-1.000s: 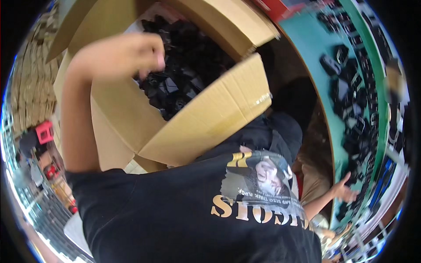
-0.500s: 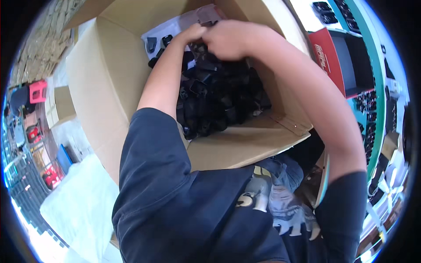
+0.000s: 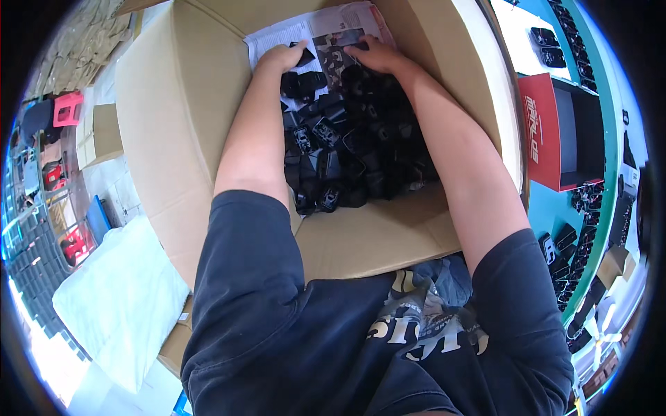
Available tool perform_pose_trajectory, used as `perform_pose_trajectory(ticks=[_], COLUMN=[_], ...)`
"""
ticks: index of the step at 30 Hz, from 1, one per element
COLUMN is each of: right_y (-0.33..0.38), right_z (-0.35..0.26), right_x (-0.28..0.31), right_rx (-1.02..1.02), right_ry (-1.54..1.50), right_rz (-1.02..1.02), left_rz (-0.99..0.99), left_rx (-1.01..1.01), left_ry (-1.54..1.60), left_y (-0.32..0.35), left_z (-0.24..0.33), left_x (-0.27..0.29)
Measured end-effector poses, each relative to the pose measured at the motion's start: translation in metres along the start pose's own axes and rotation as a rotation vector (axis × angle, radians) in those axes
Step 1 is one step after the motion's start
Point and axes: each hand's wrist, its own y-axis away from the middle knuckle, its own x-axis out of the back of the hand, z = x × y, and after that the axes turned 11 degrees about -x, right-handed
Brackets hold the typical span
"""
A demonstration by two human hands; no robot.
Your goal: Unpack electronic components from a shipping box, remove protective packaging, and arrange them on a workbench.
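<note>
Both arms reach into a large open cardboard box point(image 3: 374, 256) with a heap of small black plastic parts point(image 3: 347, 145) inside. At the box's far side, my left hand point(image 3: 279, 59) has its fingers closed on a small black plastic part point(image 3: 303, 55), just above a printed paper sheet point(image 3: 277, 36). To its right, my right hand point(image 3: 379, 55) has thumb and fingers bent around a dark piece point(image 3: 361, 46), which looks like another black plastic part and is mostly hidden. Beneath the hands, a few black parts point(image 3: 304, 84) lie on the paper.
Tall cardboard flaps surround the heap, the left one point(image 3: 159, 132) spreading wide. On the right, a red box point(image 3: 541, 132) with a dark inside stands on a green-edged bench point(image 3: 603, 180) among more black parts point(image 3: 565, 249). A white plastic bag point(image 3: 118, 298) lies at the left.
My hands, close together before, have moved apart, the right one going rightward. More of the printed paper and the heap shows. The view has shifted slightly.
</note>
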Motion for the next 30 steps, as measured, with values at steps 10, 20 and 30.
perform_pose_trajectory(ticks=[10,20,30], right_y=[0.049,0.058,0.046], right_z=[-0.004,-0.007,0.012], right_x=[0.019,0.009,-0.016], right_rx=[-0.155,-0.335,-0.290], right_ry=[-0.182,-0.346,-0.733], right_rz=[-0.437,-0.594,-0.946], left_rz=[-0.113,0.001,-0.208], left_rx=[-0.120,0.043,0.127], left_ry=[0.356,0.628,1.117], left_y=[0.049,0.105,0.087], left_z=[0.022,0.050,0.029], left_x=[-0.033,-0.048,-0.063])
